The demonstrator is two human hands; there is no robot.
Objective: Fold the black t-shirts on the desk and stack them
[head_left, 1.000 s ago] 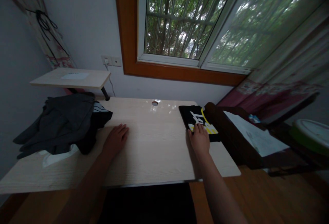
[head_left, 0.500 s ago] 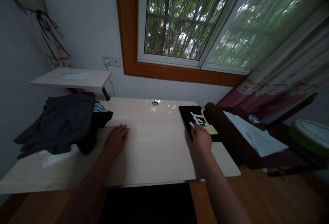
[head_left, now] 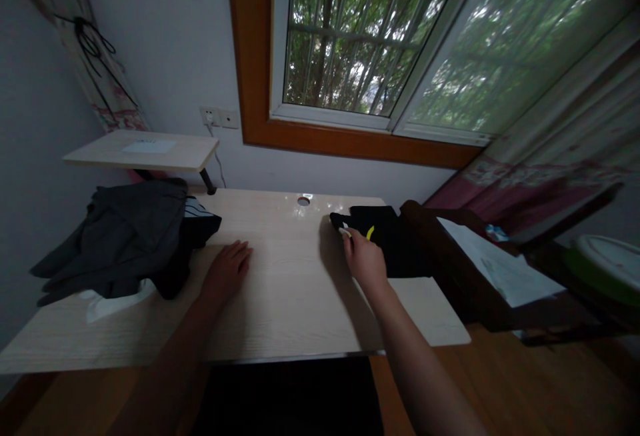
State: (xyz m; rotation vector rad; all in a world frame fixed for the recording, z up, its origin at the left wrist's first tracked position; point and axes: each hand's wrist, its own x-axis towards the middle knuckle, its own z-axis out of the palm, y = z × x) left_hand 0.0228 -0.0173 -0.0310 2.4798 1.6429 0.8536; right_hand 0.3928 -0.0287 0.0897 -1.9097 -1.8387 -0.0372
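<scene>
My left hand [head_left: 227, 269] lies on the light wood table, fingers stretched out and holding nothing, just right of the pile of clothes. My right hand [head_left: 366, 261] is closed on the edge of a folded black garment, which looks like a T-shirt [head_left: 407, 249], at the table's right side. That upper layer is raised toward the left, with a bit of white and a yellow stripe showing by my fingers. The rest of the black cloth lies flat behind and right of the hand. Most of its print is hidden.
A heap of dark grey clothing [head_left: 135, 236] with black and white pieces covers the table's left side, below a small raised shelf [head_left: 185, 156]. A round cable hole [head_left: 303, 201] sits near the back edge of the table [head_left: 295, 296]. Right of it stands dark brown furniture bearing a pale sheet [head_left: 495, 263].
My right hand has moved left, drawing the T-shirt's upper layer with it, so the white and yellow print is mostly out of sight. My left hand has stayed put.
</scene>
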